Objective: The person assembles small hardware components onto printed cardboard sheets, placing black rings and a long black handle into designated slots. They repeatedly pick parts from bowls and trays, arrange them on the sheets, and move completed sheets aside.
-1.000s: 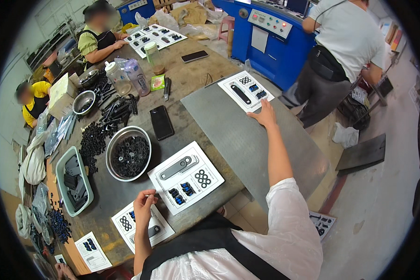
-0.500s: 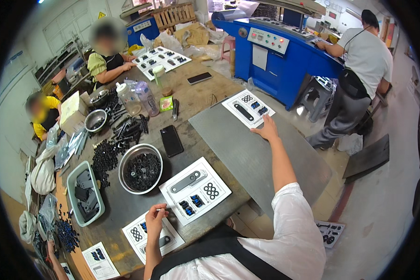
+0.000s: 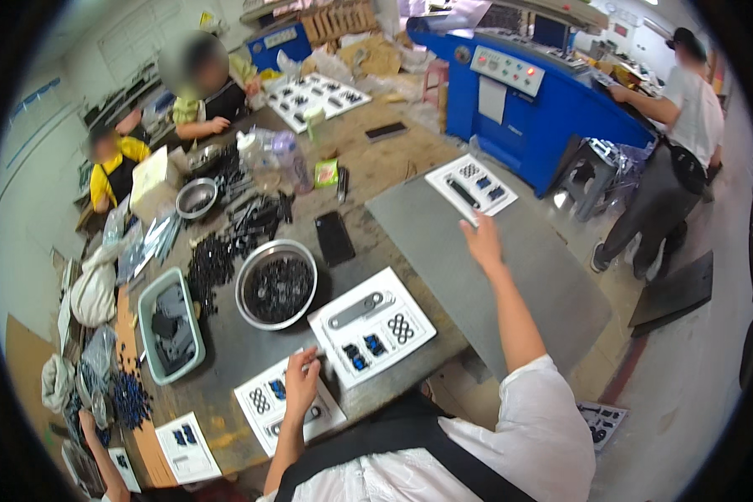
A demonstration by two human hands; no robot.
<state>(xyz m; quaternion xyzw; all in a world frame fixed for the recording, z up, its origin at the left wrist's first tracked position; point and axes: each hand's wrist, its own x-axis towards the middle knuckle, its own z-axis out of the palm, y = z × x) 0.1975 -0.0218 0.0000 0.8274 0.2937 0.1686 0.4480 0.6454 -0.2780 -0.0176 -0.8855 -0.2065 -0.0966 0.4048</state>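
My right hand (image 3: 483, 241) reaches far over a grey sheet (image 3: 510, 276), fingers stretched and holding nothing. Its fingertips are by the near edge of a white card (image 3: 462, 181) bearing a black strap-shaped part, small rings and blue-black pieces. My left hand (image 3: 301, 376) hangs over a similar white card (image 3: 255, 427) at the table's near edge. Its thumb and fingers are pinched; whatever lies between them is too small to tell. Just right of it lies a bigger white card (image 3: 393, 356) with a grey bar-shaped part, black rings and blue-black pieces.
A steel bowl (image 3: 241, 305) of black rings and a pale green tub (image 3: 197, 356) of grey parts stand left. Beyond are a black phone (image 3: 335, 238), bottles (image 3: 289, 159) and black part heaps. A blue machine (image 3: 510, 117) has a person beside it; others sit far left.
The view has shifted, moving the table rightward in the picture. My right hand has drawn slightly back from the far card. My left hand stays pinched over the near card.
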